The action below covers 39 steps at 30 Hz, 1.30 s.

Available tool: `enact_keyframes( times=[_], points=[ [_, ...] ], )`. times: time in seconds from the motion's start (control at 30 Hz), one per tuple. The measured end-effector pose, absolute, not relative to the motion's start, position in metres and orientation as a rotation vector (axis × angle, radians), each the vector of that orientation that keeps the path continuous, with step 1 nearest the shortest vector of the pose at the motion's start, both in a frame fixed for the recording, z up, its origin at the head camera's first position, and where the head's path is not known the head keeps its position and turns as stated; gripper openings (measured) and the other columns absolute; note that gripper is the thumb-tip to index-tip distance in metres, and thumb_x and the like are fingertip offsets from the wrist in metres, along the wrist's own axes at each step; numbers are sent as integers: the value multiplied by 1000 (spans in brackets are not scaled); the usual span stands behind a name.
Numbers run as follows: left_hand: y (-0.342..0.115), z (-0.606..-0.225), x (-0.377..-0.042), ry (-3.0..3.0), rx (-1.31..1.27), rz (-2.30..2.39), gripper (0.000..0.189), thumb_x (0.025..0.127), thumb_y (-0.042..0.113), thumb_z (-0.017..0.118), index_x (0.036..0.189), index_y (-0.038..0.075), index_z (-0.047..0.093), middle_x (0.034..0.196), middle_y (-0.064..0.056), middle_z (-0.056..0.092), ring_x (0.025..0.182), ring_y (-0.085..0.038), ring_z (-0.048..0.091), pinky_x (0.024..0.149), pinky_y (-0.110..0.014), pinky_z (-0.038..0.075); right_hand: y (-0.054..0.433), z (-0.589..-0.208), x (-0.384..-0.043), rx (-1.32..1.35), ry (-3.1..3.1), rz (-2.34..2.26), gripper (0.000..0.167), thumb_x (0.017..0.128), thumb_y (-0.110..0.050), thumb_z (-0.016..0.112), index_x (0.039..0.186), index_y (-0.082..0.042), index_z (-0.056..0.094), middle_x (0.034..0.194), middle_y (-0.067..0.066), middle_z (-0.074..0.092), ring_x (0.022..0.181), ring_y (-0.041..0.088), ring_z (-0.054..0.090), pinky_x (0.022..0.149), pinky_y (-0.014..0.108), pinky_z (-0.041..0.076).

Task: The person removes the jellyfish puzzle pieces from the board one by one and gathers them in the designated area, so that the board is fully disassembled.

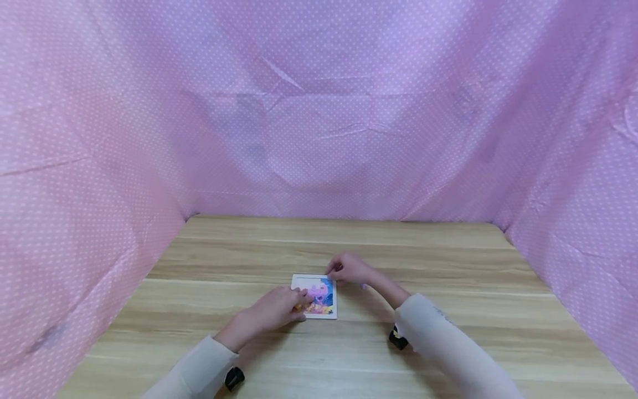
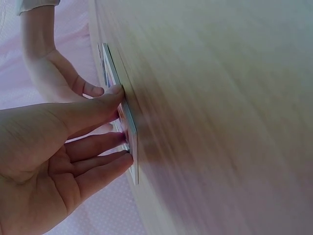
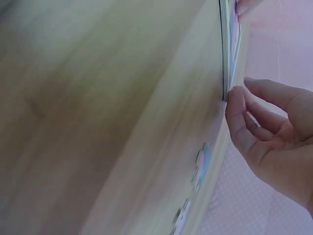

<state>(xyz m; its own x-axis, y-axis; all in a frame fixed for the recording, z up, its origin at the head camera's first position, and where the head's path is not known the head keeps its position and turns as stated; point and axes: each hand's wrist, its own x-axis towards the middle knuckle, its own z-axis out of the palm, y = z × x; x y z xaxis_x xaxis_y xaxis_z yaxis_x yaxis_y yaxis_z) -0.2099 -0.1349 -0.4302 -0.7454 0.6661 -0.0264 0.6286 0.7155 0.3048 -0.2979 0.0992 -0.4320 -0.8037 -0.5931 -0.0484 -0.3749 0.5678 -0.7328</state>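
Observation:
A small jigsaw puzzle [image 1: 319, 302] in a white frame lies on the wooden table, with a pink figure against blue and yellow. Its upper left part shows bare white. My left hand [image 1: 279, 306] rests over the left side, thumb at the near edge, the other fingertips [image 2: 122, 139] pressing on the picture. At the far right corner of the frame is my right hand [image 1: 351, 268], fingers bent and tips [image 3: 236, 93] right at that corner. I cannot tell whether a piece is between these fingertips.
Two loose puzzle pieces lie on the table beside the right hand, a pink and blue piece [image 3: 201, 166] and a paler piece [image 3: 181, 218]. Pink dotted cloth [image 1: 319, 138] hangs behind the table [image 1: 239, 244] and along both sides.

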Motion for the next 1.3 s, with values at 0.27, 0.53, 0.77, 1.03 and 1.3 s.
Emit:
enact_keyframes(
  times=[0.27, 0.53, 0.77, 1.03, 1.3],
  points=[
    [-136, -433, -205, 2804, 1071, 382, 38, 91, 25, 76, 125, 8, 71, 131, -16, 64, 91, -16, 66, 70, -25, 48, 80, -443, -296, -793, 2602, -954, 13, 85, -8, 80, 87, 1, 71, 73, -2, 62, 64, 6, 52, 58, 19, 45],
    [-132, -438, -200, 2762, 1080, 480, 36, 90, 20, 77, 122, 5, 71, 130, -18, 62, 77, -12, 62, 65, -23, 44, 76, -450, -290, -754, 2698, -903, 17, 80, -10, 83, 76, -4, 68, 68, -3, 60, 63, 7, 51, 60, 20, 45],
    [-131, -436, -203, 2792, 1099, 405, 36, 90, 21, 77, 122, 7, 72, 129, -19, 64, 63, -7, 52, 60, -20, 43, 75, -446, -289, -705, 2707, -936, 14, 80, -9, 81, 80, -6, 67, 72, -2, 60, 67, 10, 53, 62, 21, 46],
    [-129, -433, -206, 2791, 1133, 381, 32, 89, 19, 78, 118, 6, 74, 123, -20, 68, 58, -5, 43, 57, -20, 41, 80, -444, -291, -833, 2688, -948, 10, 83, -5, 78, 78, -6, 70, 70, -5, 60, 66, 6, 51, 63, 21, 45],
    [-131, -429, -206, 2793, 1106, 385, 33, 90, 19, 78, 120, 6, 74, 125, -20, 67, 64, -6, 49, 60, -19, 43, 88, -436, -295, -960, 2535, -996, 10, 85, -3, 77, 91, 1, 69, 80, 1, 64, 72, 6, 54, 68, 20, 47]
  ],
)
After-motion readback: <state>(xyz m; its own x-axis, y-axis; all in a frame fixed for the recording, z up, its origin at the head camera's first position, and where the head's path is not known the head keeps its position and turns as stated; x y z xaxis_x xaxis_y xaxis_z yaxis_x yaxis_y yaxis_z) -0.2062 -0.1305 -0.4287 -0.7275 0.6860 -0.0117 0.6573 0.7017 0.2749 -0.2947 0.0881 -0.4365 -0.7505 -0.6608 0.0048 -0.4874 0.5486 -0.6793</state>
